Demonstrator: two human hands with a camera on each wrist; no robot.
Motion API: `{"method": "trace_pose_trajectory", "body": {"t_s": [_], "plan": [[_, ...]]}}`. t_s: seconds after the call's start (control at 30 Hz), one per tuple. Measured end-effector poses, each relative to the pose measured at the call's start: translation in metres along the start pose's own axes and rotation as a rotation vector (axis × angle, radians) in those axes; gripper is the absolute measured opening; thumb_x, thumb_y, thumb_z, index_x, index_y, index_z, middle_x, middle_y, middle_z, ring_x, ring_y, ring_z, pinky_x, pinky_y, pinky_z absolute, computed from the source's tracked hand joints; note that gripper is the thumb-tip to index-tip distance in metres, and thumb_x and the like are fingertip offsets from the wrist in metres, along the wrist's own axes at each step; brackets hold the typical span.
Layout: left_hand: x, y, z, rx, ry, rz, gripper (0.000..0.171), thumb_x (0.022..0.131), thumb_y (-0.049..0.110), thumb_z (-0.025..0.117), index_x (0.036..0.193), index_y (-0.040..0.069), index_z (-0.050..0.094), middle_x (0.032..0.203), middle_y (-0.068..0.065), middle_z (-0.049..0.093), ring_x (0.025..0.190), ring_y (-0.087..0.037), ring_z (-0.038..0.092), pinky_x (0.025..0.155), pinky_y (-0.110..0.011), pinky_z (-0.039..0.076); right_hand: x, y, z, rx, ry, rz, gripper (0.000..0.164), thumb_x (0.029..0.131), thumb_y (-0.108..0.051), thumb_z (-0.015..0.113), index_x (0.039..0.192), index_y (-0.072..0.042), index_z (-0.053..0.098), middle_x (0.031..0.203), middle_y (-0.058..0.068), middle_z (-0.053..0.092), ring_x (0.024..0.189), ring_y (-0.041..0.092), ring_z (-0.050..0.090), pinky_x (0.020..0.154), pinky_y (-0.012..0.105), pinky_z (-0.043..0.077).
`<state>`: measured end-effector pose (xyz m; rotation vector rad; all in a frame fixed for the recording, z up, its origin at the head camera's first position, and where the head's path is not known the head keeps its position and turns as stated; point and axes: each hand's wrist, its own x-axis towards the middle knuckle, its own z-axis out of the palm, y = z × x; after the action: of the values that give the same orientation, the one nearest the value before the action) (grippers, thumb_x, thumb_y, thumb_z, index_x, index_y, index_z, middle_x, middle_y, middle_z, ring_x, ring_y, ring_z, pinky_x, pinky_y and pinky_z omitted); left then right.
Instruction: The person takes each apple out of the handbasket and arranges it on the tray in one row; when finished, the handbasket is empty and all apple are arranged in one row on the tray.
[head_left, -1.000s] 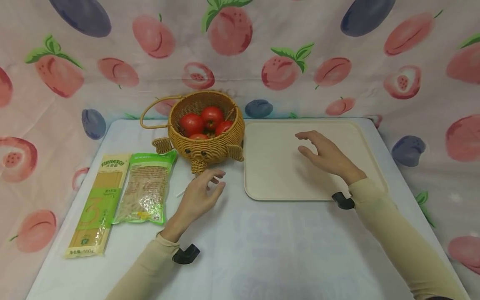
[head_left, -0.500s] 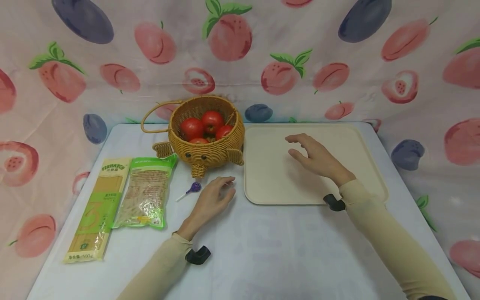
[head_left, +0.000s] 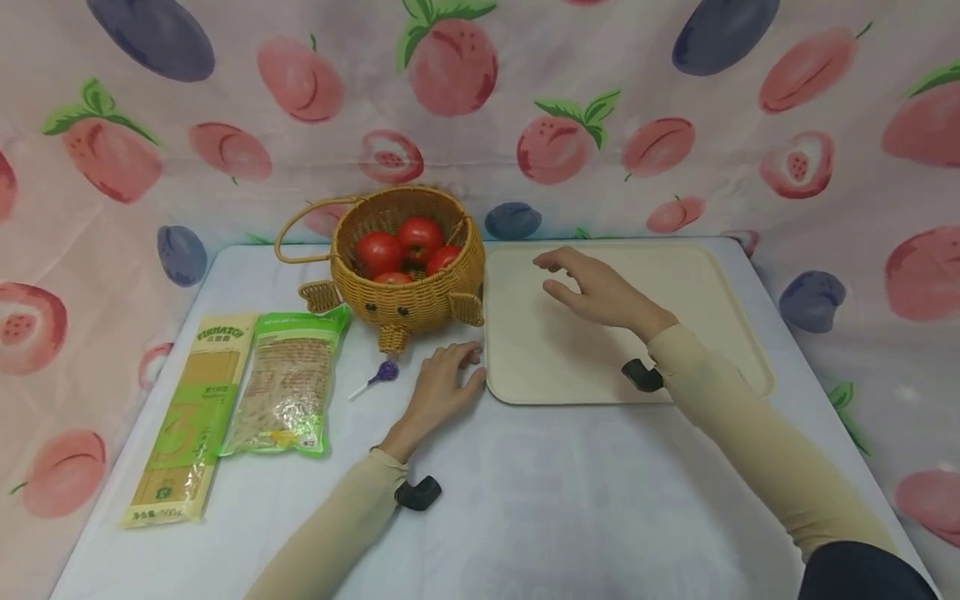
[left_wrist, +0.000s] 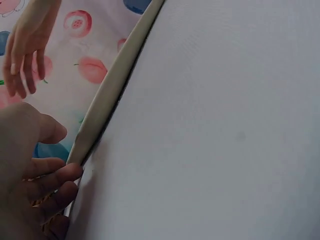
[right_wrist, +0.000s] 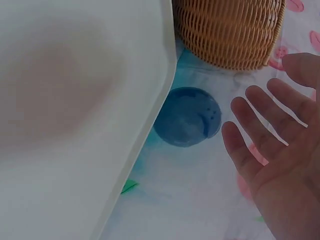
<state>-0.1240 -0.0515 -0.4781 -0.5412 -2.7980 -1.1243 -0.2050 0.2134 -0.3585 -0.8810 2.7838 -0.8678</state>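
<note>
My left hand [head_left: 442, 383] is low over the table, fingers relaxed, its fingertips right at the left edge of the cream tray [head_left: 637, 367]. It holds nothing. In the left wrist view, the fingers [left_wrist: 55, 177] overlap the end of the tray's rim. Above the tray's left part is my right hand [head_left: 600, 287], fingers spread loosely and thumb apart, with nothing in it. The right wrist view shows its palm and fingers beside the tray's edge. Left of my left hand lies a purple lollipop [head_left: 386, 371] with a white stick.
A wicker basket [head_left: 420, 308] with an animal face stands behind my left hand, against the tray's left side. Several red fruits [head_left: 378, 254] sit inside. At the left lie a spaghetti packet [head_left: 183, 425] and a green-edged clear bag [head_left: 288, 383]. A fruit-patterned cloth [head_left: 322, 167] hangs behind.
My left hand has moved right, away from the basket's snout to the tray's edge, uncovering the lollipop. My right hand has shifted left over the tray.
</note>
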Motion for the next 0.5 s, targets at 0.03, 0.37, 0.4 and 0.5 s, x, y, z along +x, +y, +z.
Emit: {"method": "trace_pose_trajectory", "body": {"t_s": [0.03, 0.37, 0.4, 0.5], "plan": [[0.001, 0.0, 0.001, 0.007, 0.003, 0.003, 0.039, 0.089, 0.027, 0.062, 0.124, 0.011, 0.059, 0.103, 0.0, 0.066, 0.095, -0.02, 0.056, 0.08, -0.039, 0.038, 0.005, -0.002, -0.001, -0.007, -0.005, -0.008, 0.042, 0.097, -0.029, 0.052, 0.135, -0.011, 0.046, 0.133, 0.008, 0.053, 0.122, 0.025, 0.05, 0.1, 0.048, 0.04], [0.0, -0.006, 0.011, 0.011, 0.043, 0.014, 0.042, 0.086, 0.029, 0.067, 0.124, 0.013, 0.06, 0.1, 0.002, 0.065, 0.092, -0.018, 0.054, 0.079, -0.036, 0.034, 0.049, -0.026, -0.002, -0.057, -0.069, -0.097, 0.04, 0.098, -0.029, 0.049, 0.134, -0.011, 0.047, 0.134, 0.005, 0.051, 0.121, 0.022, 0.049, 0.102, 0.041, 0.04], [0.0, -0.006, 0.012, 0.013, 0.045, 0.017, 0.042, 0.086, 0.029, 0.067, 0.124, 0.013, 0.06, 0.1, 0.002, 0.065, 0.092, -0.018, 0.054, 0.079, -0.036, 0.034, 0.053, -0.027, -0.003, -0.065, -0.073, -0.106, 0.04, 0.098, -0.029, 0.049, 0.134, -0.011, 0.048, 0.133, 0.004, 0.051, 0.121, 0.021, 0.049, 0.102, 0.04, 0.04], [0.002, -0.006, 0.014, 0.001, 0.055, 0.037, 0.042, 0.086, 0.028, 0.068, 0.124, 0.014, 0.059, 0.101, 0.002, 0.065, 0.091, -0.017, 0.054, 0.079, -0.035, 0.033, 0.066, -0.032, -0.005, -0.081, -0.082, -0.128, 0.041, 0.098, -0.03, 0.048, 0.134, -0.01, 0.048, 0.132, 0.005, 0.051, 0.121, 0.02, 0.049, 0.103, 0.04, 0.039]]}}
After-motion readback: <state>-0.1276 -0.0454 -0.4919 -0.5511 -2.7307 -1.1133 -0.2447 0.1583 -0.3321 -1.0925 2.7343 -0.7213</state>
